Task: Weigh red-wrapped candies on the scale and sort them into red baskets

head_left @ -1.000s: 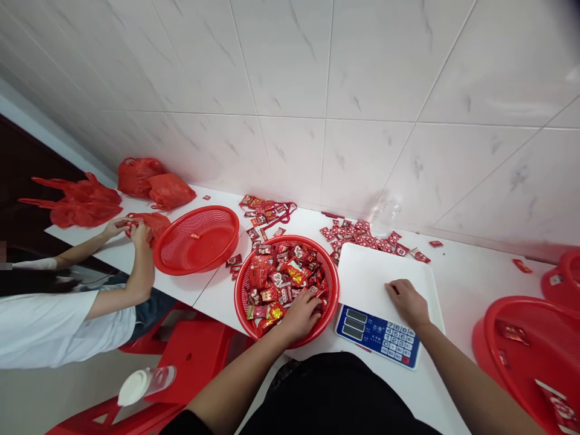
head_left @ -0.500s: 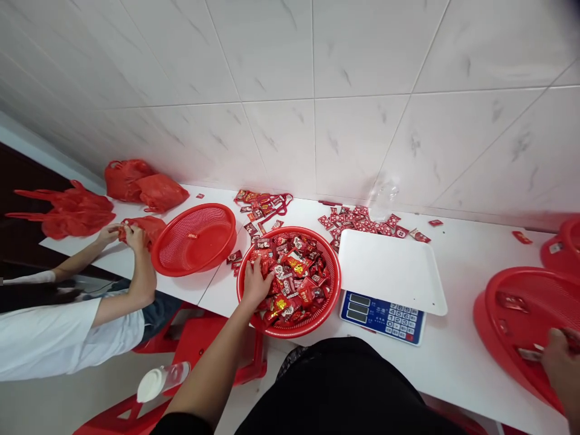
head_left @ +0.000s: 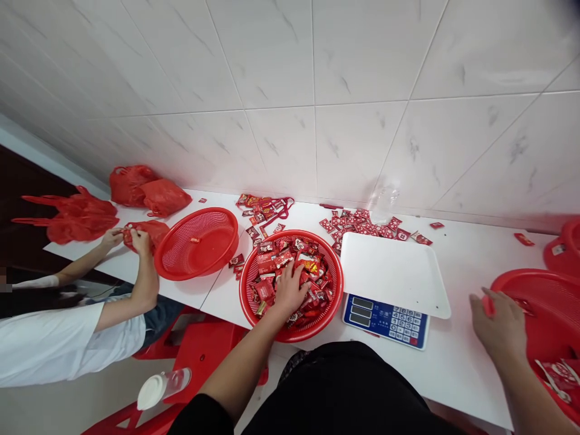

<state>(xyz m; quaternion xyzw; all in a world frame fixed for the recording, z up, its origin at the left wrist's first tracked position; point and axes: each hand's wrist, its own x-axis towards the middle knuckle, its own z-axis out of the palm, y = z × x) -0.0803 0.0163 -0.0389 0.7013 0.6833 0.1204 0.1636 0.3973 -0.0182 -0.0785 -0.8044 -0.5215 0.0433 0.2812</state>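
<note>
My left hand (head_left: 290, 290) reaches into a round red basket (head_left: 338, 290) full of small red candy packets (head_left: 267, 293). Its fingers are spread over the packets, and I see nothing gripped in them. At the right, my right hand (head_left: 501, 323) is bent over the near-left rim of another red basket (head_left: 539, 329), with a bit of red showing between thumb and fingers. Some red packets (head_left: 559, 374) with white parts lie inside that basket. A blue electronic scale (head_left: 385, 320) with a white tray (head_left: 389, 266) stands between the two baskets.
Loose red packets (head_left: 362, 223) lie along the wall by a clear plastic container (head_left: 384, 202). A nearly bare red basket (head_left: 203, 241) stands left. Beyond it, a person in white sleeves (head_left: 122, 308) handles a red bag (head_left: 154, 232). A lidded bottle (head_left: 163, 386) rests on a red stool.
My left hand has moved right and deeper across the packets, shifting them. My right hand has come up and left, from inside the right basket to its rim.
</note>
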